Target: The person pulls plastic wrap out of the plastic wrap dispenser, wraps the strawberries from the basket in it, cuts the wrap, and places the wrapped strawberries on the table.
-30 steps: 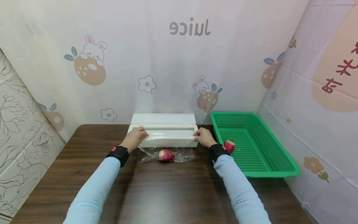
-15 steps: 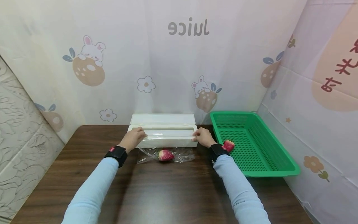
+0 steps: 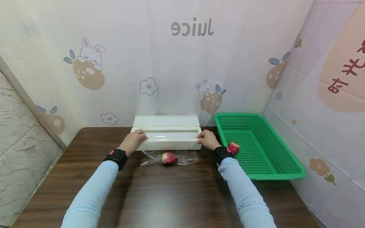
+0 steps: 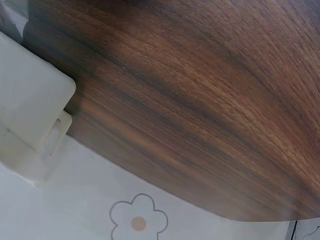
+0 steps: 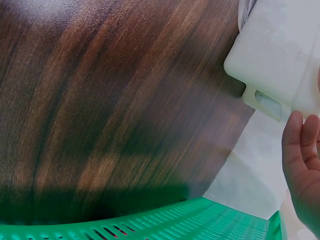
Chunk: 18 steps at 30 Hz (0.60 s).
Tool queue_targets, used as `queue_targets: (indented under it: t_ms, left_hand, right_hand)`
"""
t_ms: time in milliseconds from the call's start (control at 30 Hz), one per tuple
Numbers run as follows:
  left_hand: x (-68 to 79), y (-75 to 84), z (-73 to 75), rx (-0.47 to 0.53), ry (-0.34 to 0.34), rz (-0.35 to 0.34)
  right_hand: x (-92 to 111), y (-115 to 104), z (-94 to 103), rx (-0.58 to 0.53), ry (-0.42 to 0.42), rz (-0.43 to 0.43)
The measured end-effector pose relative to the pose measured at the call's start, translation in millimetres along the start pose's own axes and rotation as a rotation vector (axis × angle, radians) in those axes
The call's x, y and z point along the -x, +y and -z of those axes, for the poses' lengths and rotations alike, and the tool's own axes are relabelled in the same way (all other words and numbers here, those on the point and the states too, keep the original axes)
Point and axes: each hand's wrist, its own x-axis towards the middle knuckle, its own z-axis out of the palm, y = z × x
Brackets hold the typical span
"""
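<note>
A white plastic wrap box [image 3: 182,145] stands at the back of the table with its lid [image 3: 166,121] raised and a roll inside. At the left part of its front edge, my left hand [image 3: 132,141] pinches clear plastic wrap [image 3: 159,138]. My right hand [image 3: 208,139] pinches the wrap at the box's right end; its curled fingers [image 5: 295,145] show beside the box in the right wrist view. In front of the box lies a strawberry [image 3: 169,158] in a twisted piece of clear wrap [image 3: 188,159]. The left hand is outside the left wrist view.
A green basket [image 3: 280,176] stands to the right, close to my right forearm, with another strawberry [image 3: 233,148] at its left side. The brown wooden table [image 3: 165,196] extends towards me. A printed curtain [image 3: 125,63] hangs right behind the box.
My left hand has slid a little to the left along the box's front edge. The right hand, box, strawberries and basket have stayed in place.
</note>
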Motion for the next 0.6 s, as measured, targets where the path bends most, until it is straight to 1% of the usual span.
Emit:
queue_targets:
  t_ms: [233, 467, 600]
  left_hand:
    - [3.2, -4.5, 2.4, 0.002, 0.005, -0.003]
    - [7.1, -6.0, 5.8, 0.009, -0.014, 0.040]
    - [8.5, -8.0, 6.9, 0.002, -0.004, 0.029]
  right_hand:
    - [-0.4, 0.5, -0.5, -0.002, 0.009, 0.011]
    - [-1.0, 1.6, -0.1, 0.005, 0.002, 0.012]
    - [-0.5, 1.8, -0.5, 0.006, 0.007, 0.006]
